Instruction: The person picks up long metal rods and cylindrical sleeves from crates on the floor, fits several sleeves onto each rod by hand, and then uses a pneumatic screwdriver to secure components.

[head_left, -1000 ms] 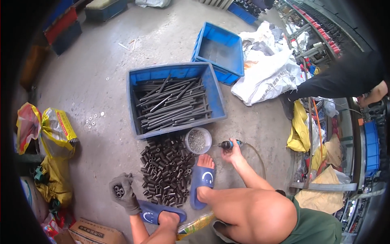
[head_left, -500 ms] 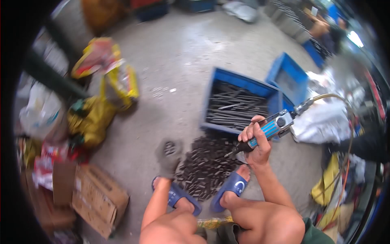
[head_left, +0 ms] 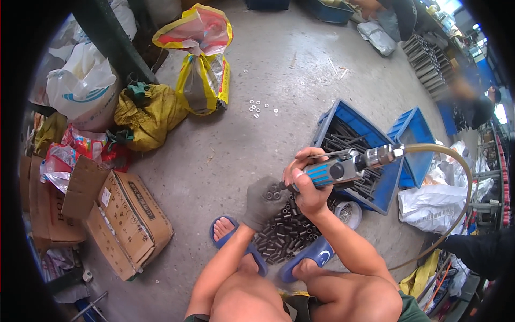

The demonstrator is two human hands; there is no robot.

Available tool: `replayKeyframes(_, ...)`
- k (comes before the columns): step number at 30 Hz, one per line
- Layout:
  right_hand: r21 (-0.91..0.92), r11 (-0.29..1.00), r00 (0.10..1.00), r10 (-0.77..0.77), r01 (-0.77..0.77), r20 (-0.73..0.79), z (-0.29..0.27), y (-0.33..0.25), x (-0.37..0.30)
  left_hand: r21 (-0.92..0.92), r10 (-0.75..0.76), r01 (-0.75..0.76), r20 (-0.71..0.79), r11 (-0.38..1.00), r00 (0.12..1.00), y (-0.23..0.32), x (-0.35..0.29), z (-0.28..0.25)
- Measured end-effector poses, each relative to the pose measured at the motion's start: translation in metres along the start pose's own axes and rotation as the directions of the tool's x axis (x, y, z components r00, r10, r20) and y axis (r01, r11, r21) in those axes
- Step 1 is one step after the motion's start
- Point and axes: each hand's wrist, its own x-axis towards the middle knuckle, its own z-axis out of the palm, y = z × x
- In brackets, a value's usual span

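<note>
My left hand [head_left: 259,206], in a grey glove, is closed around several short dark metal sleeves [head_left: 272,194], their ring-shaped ends facing up. Wrapped in my bare right hand [head_left: 310,194] is a blue and silver air die grinder [head_left: 335,169], tilted with its nose toward the sleeves. The nose meets the left hand's fingertips; whether the bit sits inside a sleeve is too hidden to tell. A tan air hose [head_left: 460,155] curves from the grinder's rear down the right side. Beneath both hands, a pile of dark sleeves [head_left: 284,236] covers the floor between my feet.
Long dark rods lie in a blue bin [head_left: 390,201], with another blue bin [head_left: 421,134] beside it. A white bowl [head_left: 357,217] of small parts sits near my right forearm. At left stand a cardboard box [head_left: 134,220] and yellow sacks [head_left: 147,118]. Washers [head_left: 255,107] dot the floor.
My left hand, with its sleeves, and my right hand, with the grinder, have come together; they were apart before. The whole view has shifted, with the bins now farther right.
</note>
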Motion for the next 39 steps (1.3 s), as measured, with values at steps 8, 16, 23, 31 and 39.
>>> replayKeyframes(8,-0.246,0.962,0.972,-0.066,0.122,0.224,-0.011,0.015,-0.007,-0.051,0.002,0.004,0.117,0.999,0.993,-0.011,0.012,-0.001)
replayKeyframes(16,-0.187,0.980,0.997,-0.052,0.064,0.065,-0.005,0.017,-0.005,-0.044,0.028,-0.019,0.196,0.999,0.980,-0.018,0.017,0.000)
replayKeyframes(23,-0.090,0.995,0.999,-0.045,0.047,0.031,-0.006,0.023,-0.003,-0.036,0.044,-0.038,0.182,0.999,0.982,-0.018,0.021,0.006)
replayKeyframes(31,-0.173,0.979,0.988,-0.089,0.110,0.126,-0.007,0.006,-0.002,0.004,0.080,-0.081,0.119,0.997,0.990,-0.018,0.014,0.006)
replayKeyframes(39,-0.140,0.986,0.992,-0.081,0.094,0.097,-0.008,0.008,-0.019,-0.001,0.055,-0.055,0.071,0.998,0.996,-0.014,0.008,-0.002)
